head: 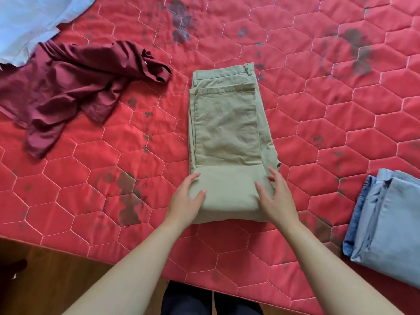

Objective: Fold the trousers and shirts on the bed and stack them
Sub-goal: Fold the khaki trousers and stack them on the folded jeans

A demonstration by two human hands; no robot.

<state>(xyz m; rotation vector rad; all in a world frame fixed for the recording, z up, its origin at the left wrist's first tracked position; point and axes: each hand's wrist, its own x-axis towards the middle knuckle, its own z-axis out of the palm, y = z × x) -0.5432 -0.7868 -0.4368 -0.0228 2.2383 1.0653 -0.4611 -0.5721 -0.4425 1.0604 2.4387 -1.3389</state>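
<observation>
Head view: a pale blue cloth (27, 23) lies far left, with a dark red shirt (75, 87) in a messy heap beside it. The left hand (186, 201) rests flat and loose on the near end of the tan trousers (227, 128), gripping nothing. The trousers lie in the middle of the red bed (318, 98), their long way pointing away from the person. The right hand (276, 196) rests flat on that end too. The blue folded pile (391, 223) sits to the right, nearer the right hand, nothing between.
</observation>
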